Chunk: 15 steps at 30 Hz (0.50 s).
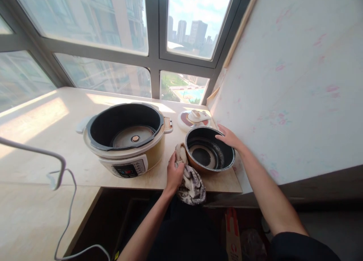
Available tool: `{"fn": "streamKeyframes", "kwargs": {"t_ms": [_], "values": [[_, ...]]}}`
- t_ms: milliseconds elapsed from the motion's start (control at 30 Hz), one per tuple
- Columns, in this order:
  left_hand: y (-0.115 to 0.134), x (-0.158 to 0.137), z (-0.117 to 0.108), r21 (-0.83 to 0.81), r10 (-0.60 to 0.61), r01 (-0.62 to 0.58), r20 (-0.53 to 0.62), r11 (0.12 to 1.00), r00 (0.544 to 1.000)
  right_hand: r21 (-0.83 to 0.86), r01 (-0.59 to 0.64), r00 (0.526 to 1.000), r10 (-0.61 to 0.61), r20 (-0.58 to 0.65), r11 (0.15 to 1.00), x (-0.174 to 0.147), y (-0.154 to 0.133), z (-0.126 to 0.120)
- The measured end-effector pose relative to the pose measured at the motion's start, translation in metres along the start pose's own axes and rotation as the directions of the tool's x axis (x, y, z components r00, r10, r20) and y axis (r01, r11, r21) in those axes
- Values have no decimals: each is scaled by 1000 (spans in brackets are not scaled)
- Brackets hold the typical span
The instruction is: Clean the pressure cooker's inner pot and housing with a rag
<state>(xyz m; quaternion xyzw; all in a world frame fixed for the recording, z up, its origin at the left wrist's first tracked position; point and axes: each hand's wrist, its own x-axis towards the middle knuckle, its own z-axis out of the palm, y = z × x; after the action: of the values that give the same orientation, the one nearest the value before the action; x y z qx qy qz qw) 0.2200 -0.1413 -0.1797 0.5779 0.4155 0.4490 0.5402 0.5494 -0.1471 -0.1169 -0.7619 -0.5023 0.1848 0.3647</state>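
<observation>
A dark inner pot [204, 155] with a worn, pale-ringed bottom stands on the light wooden counter. My right hand [228, 137] grips its far right rim, thumb inside and fingers over the outer side. At the pot's left side, my left hand [174, 172] is closed on a patterned cloth [193, 185], which touches the pot wall and hangs over the counter's front edge. To the left sits an electric pressure cooker [127, 147] without its lid, its dark inside and round base plate showing. Behind the pot lies a white lid [194, 119] with a handle.
The counter [159, 174] runs along a window [187, 27], with a flowered wall [295, 87] close on the right. A grey cable [69, 215] loops at the left. Below the counter edge stands a cardboard box [233, 234].
</observation>
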Motion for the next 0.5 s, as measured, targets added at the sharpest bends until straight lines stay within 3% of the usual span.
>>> {"fn": "streamKeyframes", "kwargs": {"t_ms": [133,267,367,500], "values": [[7,-14,-6,-94,33,-36,-41,995,999,-8,37,971,-38,-236,999,-40,-4,7],[13,-30,-10,-187,26,-51,-133,981,991,45,136,922,-110,-371,990,-95,-24,23],[19,-38,-12,-222,53,-89,-162,971,985,99,223,908,-170,-384,970,-139,-44,38],[31,-46,-8,-238,106,-144,-166,961,980,237,231,926,-139,-351,944,-193,-71,60]]}}
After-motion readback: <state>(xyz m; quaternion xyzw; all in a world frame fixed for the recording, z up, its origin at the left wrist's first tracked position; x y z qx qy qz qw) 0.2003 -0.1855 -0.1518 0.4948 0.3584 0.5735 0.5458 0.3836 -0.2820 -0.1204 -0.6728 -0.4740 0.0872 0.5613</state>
